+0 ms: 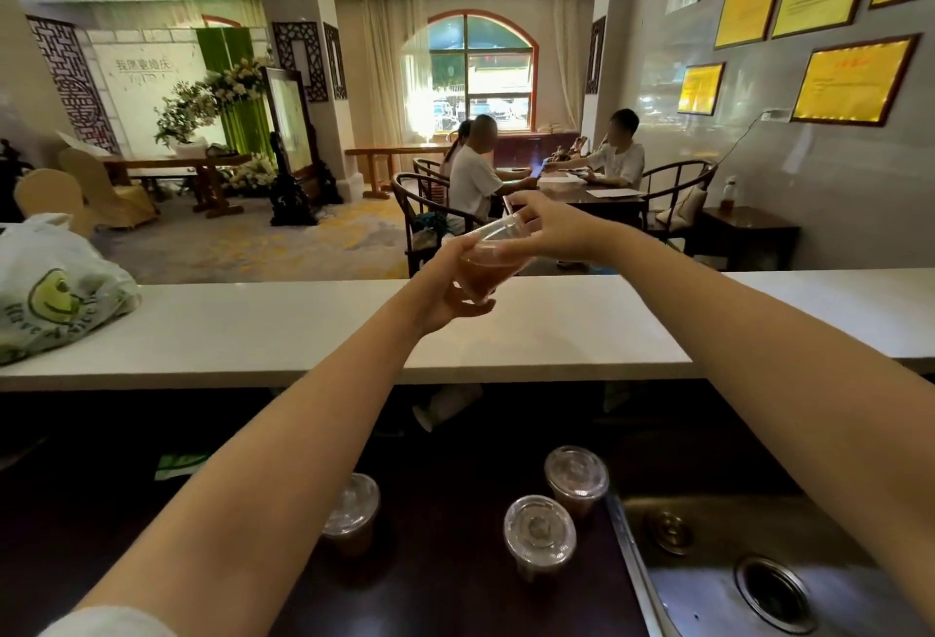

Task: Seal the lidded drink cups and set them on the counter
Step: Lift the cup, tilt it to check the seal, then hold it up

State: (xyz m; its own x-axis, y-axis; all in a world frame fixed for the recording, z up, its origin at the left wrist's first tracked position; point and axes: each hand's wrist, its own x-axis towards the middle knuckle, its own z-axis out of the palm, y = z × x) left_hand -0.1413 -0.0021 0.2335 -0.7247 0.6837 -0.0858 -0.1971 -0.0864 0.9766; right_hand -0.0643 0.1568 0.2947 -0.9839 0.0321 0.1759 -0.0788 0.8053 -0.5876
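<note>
A clear plastic cup of brown drink (490, 268) with a clear lid is held up, tilted, above the white counter (303, 328). My left hand (450, 292) grips the cup's body from below and behind. My right hand (549, 231) rests on the lid, fingers pinching its rim. Three more lidded cups of brown drink stand on the dark lower worktop near me: one at the left (351, 512), one in the middle (539, 535), one behind it to the right (577, 477).
A white plastic bag with a green smiley (55, 292) lies on the counter's left end. A steel sink (749, 570) sits at the lower right, beside the cups. Beyond the counter, people sit at a dark table (592, 193) with chairs.
</note>
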